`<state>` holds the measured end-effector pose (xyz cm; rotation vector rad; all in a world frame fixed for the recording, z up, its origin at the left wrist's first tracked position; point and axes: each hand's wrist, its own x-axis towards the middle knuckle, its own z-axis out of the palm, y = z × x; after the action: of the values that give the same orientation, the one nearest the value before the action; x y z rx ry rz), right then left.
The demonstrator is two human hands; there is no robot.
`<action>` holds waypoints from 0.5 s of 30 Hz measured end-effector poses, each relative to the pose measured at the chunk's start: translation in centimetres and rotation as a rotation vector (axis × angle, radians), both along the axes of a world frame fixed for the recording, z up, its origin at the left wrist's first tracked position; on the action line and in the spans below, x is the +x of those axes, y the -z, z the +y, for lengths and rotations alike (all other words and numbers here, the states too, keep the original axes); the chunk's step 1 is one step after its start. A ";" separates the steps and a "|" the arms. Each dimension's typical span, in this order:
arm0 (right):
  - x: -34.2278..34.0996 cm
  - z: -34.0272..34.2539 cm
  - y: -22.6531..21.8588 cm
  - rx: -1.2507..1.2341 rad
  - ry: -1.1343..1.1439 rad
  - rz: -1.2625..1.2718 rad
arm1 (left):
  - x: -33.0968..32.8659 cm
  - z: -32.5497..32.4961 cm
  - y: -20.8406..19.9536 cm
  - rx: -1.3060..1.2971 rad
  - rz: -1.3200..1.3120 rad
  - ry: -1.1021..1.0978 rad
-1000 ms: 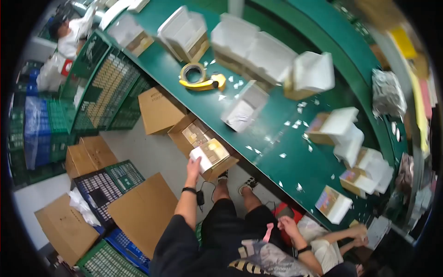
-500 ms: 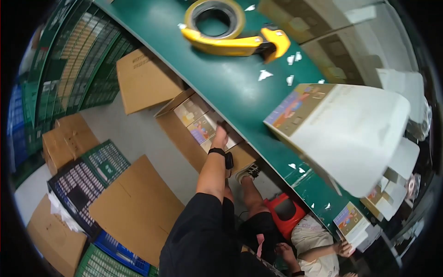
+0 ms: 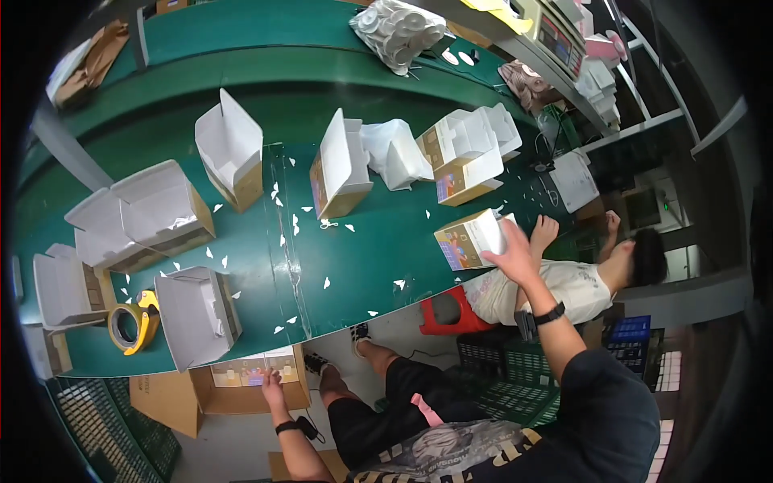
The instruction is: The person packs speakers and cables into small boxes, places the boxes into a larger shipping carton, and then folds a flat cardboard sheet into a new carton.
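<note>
My right hand (image 3: pixel 514 256) grips the right end of a small printed carton (image 3: pixel 460 245) on the green table, thumb toward me and fingers by its raised white flaps. The hand is slightly blurred. My left hand (image 3: pixel 273 388) hovers at an open brown cardboard box (image 3: pixel 256 401) below the table edge, its fingers apart and nothing held. Printed small cartons (image 3: pixel 238 373) lie packed in that box. Near my right hand, another person's hand (image 3: pixel 546 231) rests by the table's right end.
Several open cartons with white insides, such as one (image 3: pixel 197 318) at the near edge, stand on the green table (image 3: pixel 338 266). A yellow tape dispenser (image 3: pixel 135 324) lies at left. White scraps are scattered about. A seated person (image 3: pixel 568 288) is at right, beside a red stool (image 3: pixel 451 312).
The view has swung toward the right, showing more of the table. My right hand has come onto the small carton near the seated person. My left hand is at the open box.
</note>
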<state>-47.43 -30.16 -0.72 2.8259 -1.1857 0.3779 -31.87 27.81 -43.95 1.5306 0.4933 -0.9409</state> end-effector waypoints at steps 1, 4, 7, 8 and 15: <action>0.4 -0.5 0.4 0.111 -0.003 0.086 | 0.1 -0.6 -0.9 0.002 -0.016 0.012; 1.6 -2.0 -0.2 0.211 0.077 0.208 | -1.7 -1.1 -3.6 0.005 -0.147 0.124; 3.4 -2.0 -0.3 0.182 0.211 0.274 | -3.6 -1.2 -6.4 0.021 -0.376 0.274; 2.3 -1.7 -0.5 0.217 0.241 0.353 | -4.0 -3.2 -8.5 0.018 -0.384 0.401; -4.9 -6.3 -0.5 0.415 0.006 0.172 | -1.6 -21.0 -28.5 -0.423 -0.513 0.938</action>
<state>-52.37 -36.46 -0.17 3.1092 -1.3705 -0.1295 -33.46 6.85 -15.46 1.5122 -0.8207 -1.1765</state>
